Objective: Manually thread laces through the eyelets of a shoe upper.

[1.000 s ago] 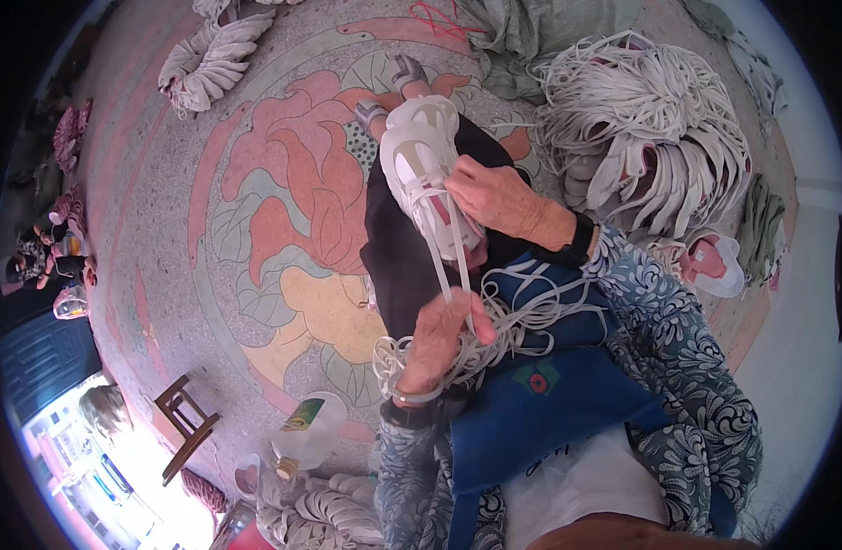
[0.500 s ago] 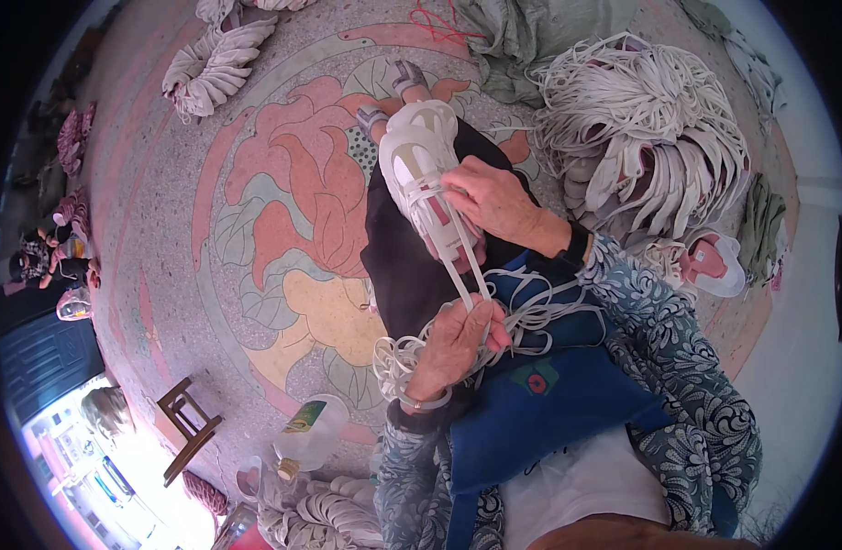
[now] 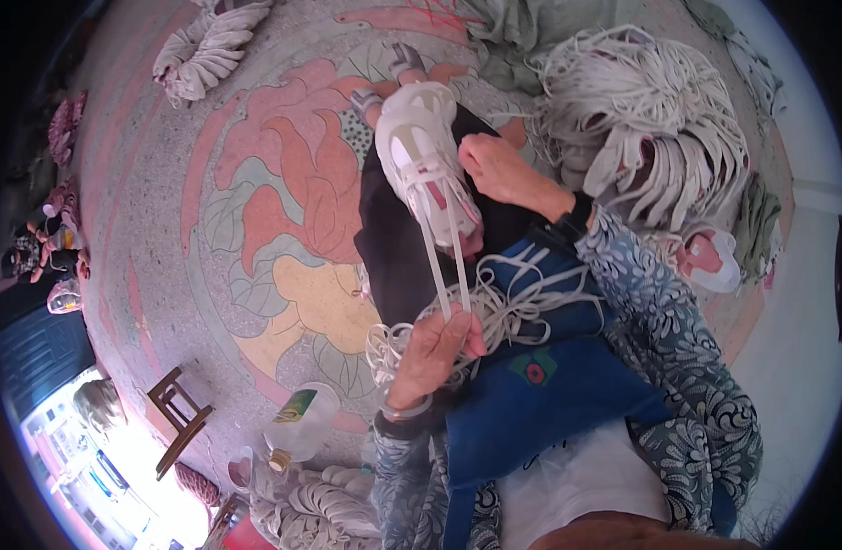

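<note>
A white and beige shoe upper [image 3: 412,137] lies over my lap, its toe pointing away from me. Two flat white laces [image 3: 462,261] run taut from its eyelets down to my left hand [image 3: 428,356], which pinches them near the apron. My right hand [image 3: 508,174] is at the upper's right side, with its fingers curled closed; whether something thin is between them is hidden. A loose heap of white laces [image 3: 531,298] rests on the blue apron [image 3: 549,390], partly behind my left hand.
A big pile of laced uppers [image 3: 641,119] sits at the right, beside grey-green cloth [image 3: 508,41]. More uppers are stacked at far left [image 3: 205,55] and near left [image 3: 320,504]. A clear plastic jug [image 3: 302,422] and a small wooden stool [image 3: 178,417] stand on the patterned floor.
My right hand has come off the lace crossing on the upper and moved right. My left hand has drawn slightly lower and left, with the two laces still stretched from the upper.
</note>
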Action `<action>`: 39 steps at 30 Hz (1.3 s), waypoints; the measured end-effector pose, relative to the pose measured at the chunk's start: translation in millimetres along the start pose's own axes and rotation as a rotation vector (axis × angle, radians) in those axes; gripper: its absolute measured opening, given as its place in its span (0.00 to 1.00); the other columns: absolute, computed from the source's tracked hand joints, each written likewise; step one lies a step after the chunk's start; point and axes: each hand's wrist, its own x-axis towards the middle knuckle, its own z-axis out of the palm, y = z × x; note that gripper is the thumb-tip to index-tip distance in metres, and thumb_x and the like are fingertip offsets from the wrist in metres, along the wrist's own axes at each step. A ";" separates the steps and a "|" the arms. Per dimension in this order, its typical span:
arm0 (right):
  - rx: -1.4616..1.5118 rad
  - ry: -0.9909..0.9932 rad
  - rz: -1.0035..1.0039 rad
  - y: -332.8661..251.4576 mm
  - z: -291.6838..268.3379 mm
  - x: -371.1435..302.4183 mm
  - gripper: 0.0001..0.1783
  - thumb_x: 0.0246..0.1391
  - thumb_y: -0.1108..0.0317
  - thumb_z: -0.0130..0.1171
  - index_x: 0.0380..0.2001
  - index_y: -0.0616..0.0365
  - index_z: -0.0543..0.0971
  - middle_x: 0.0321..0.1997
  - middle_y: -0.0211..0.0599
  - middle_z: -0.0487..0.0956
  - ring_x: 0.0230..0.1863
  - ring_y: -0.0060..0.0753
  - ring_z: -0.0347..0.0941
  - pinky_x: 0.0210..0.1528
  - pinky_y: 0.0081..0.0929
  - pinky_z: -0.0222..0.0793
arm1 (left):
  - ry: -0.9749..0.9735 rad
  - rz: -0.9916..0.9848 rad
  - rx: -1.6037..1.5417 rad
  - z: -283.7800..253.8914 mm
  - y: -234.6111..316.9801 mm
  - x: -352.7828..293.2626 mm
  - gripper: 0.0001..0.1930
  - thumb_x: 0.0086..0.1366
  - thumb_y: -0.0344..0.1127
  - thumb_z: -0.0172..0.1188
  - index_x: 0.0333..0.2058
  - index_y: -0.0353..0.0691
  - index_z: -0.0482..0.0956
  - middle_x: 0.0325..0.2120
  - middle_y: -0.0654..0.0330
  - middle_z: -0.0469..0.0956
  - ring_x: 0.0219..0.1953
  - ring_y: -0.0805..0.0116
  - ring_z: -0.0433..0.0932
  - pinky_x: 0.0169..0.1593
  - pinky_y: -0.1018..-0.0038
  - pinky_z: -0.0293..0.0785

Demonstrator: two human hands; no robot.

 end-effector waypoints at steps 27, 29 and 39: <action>0.959 -0.395 0.460 -53.1 -22.3 -33.1 0.12 0.57 0.64 0.50 0.30 0.62 0.76 0.15 0.24 0.67 0.18 0.14 0.60 0.21 0.18 0.56 | 0.633 0.398 1.223 -62.3 5.8 125.5 0.08 0.59 0.30 0.54 0.38 0.40 0.70 0.31 0.53 0.73 0.30 0.51 0.75 0.31 0.62 0.72; 1.015 -0.394 0.512 -52.5 -19.2 -35.7 0.12 0.56 0.64 0.50 0.30 0.62 0.76 0.16 0.24 0.67 0.19 0.14 0.61 0.21 0.18 0.56 | 0.617 0.425 1.224 -62.2 5.4 127.3 0.07 0.59 0.30 0.55 0.37 0.39 0.71 0.30 0.53 0.73 0.29 0.51 0.75 0.30 0.63 0.72; 0.995 -0.399 0.507 -52.8 -13.2 -34.9 0.12 0.55 0.65 0.51 0.35 0.63 0.77 0.17 0.26 0.68 0.20 0.15 0.63 0.23 0.18 0.60 | 0.389 0.035 0.299 -80.3 9.2 129.1 0.12 0.63 0.37 0.54 0.32 0.32 0.75 0.19 0.67 0.70 0.23 0.79 0.66 0.26 0.80 0.63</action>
